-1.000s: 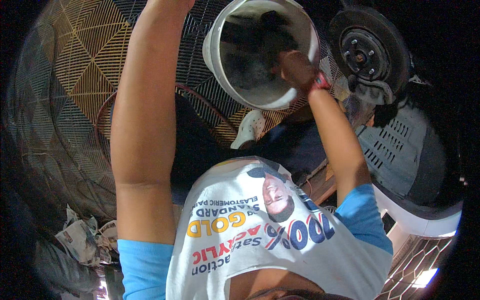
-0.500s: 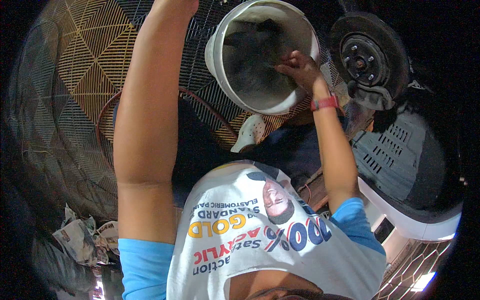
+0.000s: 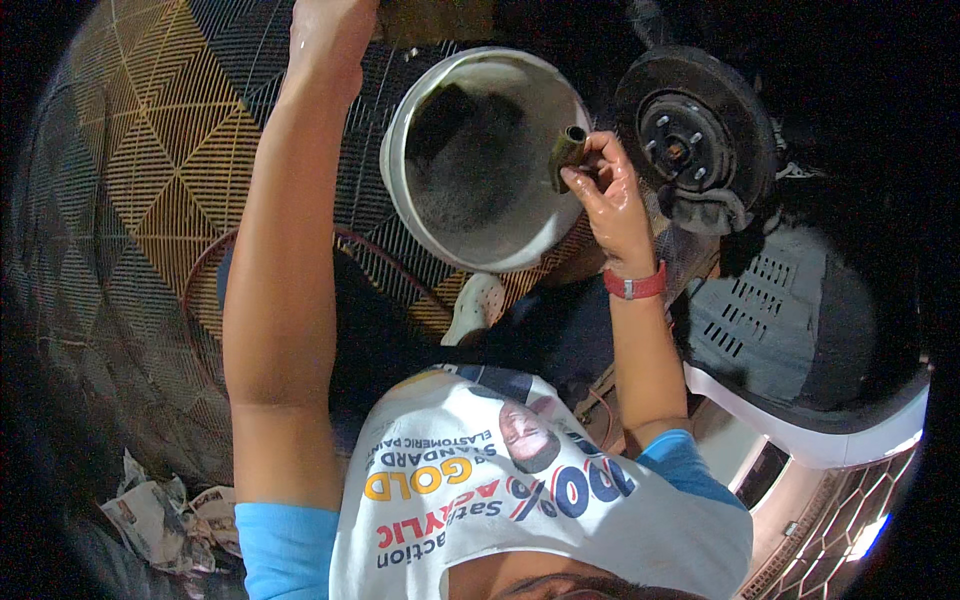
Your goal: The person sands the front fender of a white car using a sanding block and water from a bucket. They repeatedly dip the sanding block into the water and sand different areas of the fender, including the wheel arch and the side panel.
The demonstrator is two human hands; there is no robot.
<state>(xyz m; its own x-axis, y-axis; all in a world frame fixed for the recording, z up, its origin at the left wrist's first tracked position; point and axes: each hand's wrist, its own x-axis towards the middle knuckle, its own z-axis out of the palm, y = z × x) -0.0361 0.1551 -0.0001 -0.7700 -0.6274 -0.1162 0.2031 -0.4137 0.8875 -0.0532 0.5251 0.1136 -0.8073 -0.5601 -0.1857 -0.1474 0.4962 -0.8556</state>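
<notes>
Looking down from the head camera, the right hand has its grip clamped on a small dark metal cylinder over the rim of the white bucket, beside the bare brake disc. The left hand reaches up to the frame's edge; I cannot tell its grip. Wet fingers could let the cylinder slip into the bucket's murky liquid.

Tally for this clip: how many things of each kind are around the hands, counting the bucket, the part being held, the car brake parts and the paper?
White bucket: 1
Small cylindrical metal part, held in the right hand over the bucket: 1
Brake disc with hub: 1
Red wristband: 1
Crumpled newspaper: 1
Total: 5
The left hand reaches to the top edge; what it touches is unclear.
</notes>
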